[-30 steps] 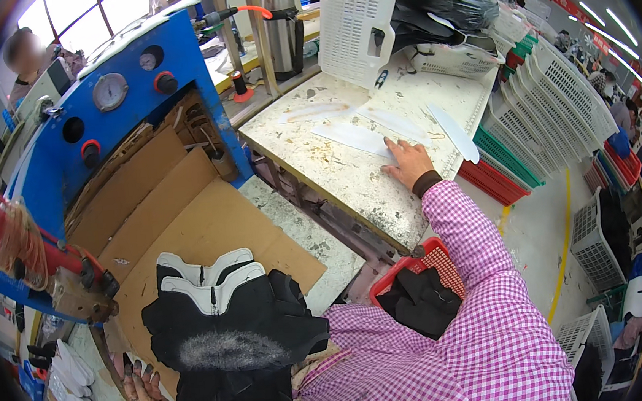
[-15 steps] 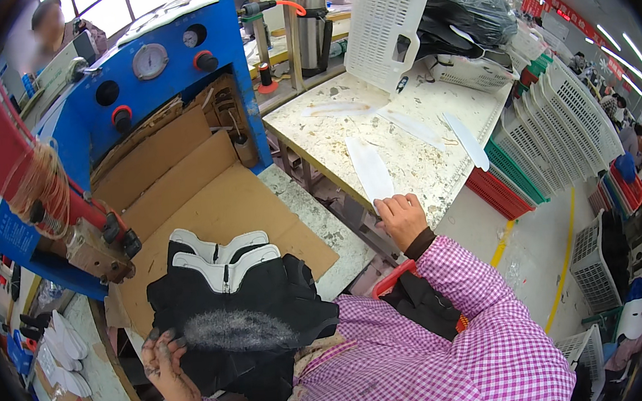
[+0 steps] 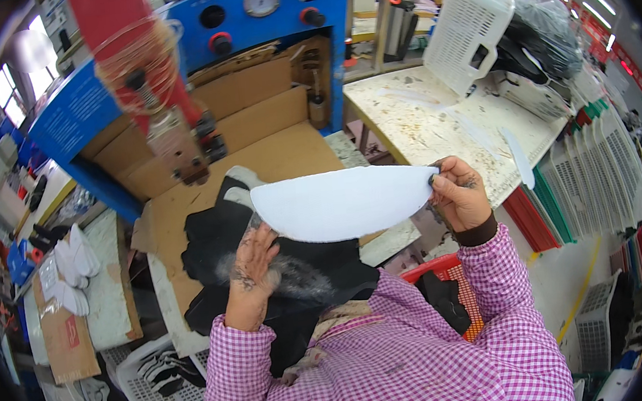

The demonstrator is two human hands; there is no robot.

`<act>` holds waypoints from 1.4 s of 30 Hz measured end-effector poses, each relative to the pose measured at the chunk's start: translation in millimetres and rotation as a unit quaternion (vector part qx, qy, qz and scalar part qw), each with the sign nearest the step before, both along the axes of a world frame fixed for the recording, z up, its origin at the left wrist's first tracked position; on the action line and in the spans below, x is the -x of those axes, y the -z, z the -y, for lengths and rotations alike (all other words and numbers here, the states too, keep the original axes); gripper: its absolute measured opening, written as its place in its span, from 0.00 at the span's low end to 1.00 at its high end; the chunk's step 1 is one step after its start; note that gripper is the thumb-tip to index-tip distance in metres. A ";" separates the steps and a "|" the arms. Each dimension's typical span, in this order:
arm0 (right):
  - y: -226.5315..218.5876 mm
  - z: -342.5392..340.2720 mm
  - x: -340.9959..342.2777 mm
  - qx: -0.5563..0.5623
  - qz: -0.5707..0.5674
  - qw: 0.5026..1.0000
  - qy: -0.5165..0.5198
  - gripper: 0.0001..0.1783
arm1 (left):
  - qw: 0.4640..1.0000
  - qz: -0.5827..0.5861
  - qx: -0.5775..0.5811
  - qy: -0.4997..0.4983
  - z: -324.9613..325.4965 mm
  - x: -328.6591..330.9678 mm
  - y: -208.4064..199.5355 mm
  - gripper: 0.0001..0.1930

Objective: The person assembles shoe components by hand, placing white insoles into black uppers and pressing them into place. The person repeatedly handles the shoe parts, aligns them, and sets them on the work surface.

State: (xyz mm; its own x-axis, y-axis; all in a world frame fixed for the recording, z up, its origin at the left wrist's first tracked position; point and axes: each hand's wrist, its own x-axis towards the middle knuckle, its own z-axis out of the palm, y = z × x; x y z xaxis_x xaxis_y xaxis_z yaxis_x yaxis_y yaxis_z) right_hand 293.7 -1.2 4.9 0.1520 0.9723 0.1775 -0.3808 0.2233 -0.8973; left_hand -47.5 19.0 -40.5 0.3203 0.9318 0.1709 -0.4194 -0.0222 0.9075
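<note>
My right hand pinches one end of a white half-moon-shaped sheet, with the thumb in front. The sheet is raised level over the black pieces, its curved edge toward me. My left hand has its fingers stretched out at the sheet's left end; whether they touch it, I cannot tell. Below lie black shoe-upper pieces with a whitish fuzzy patch, reaching from the cardboard-lined bed to my lap. A pale collar trim shows at their far end, partly covered by the sheet.
The blue machine with gauges and knobs stands ahead; a red arm with a metal head hangs over its cardboard bed. To the right, a white table bears more white strips and a basket. A red basket sits beside me.
My right hand has lifted the white sheet off the table and brought it over the black pieces. My left hand has moved up to the sheet's left end. The view has turned left.
</note>
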 end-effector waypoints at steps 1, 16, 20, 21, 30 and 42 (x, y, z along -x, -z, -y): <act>6.6 -3.5 8.7 0.009 -0.071 0.997 -0.044 0.08 | 1.000 0.005 -0.029 0.010 3.5 3.4 -3.4 0.43; 39.9 -27.0 132.9 0.116 0.152 0.961 -0.202 0.11 | 0.818 -0.347 -0.417 -0.191 45.2 46.3 -66.0 0.38; 15.9 -12.3 142.8 0.018 0.245 0.954 -0.172 0.19 | 0.696 -0.546 -0.413 -0.218 48.8 31.3 -61.7 0.35; 10.3 -7.6 144.9 0.002 0.262 0.949 -0.178 0.20 | 0.679 -0.581 -0.396 -0.213 48.0 27.6 -58.5 0.34; 12.4 -13.3 161.5 -0.015 0.302 0.935 -0.185 0.11 | 0.685 -0.568 -0.396 -0.226 50.8 13.7 -46.8 0.35; 43.4 -44.6 105.6 -0.026 0.222 0.959 -0.173 0.09 | 0.960 0.013 0.183 -0.211 84.0 76.2 13.5 0.07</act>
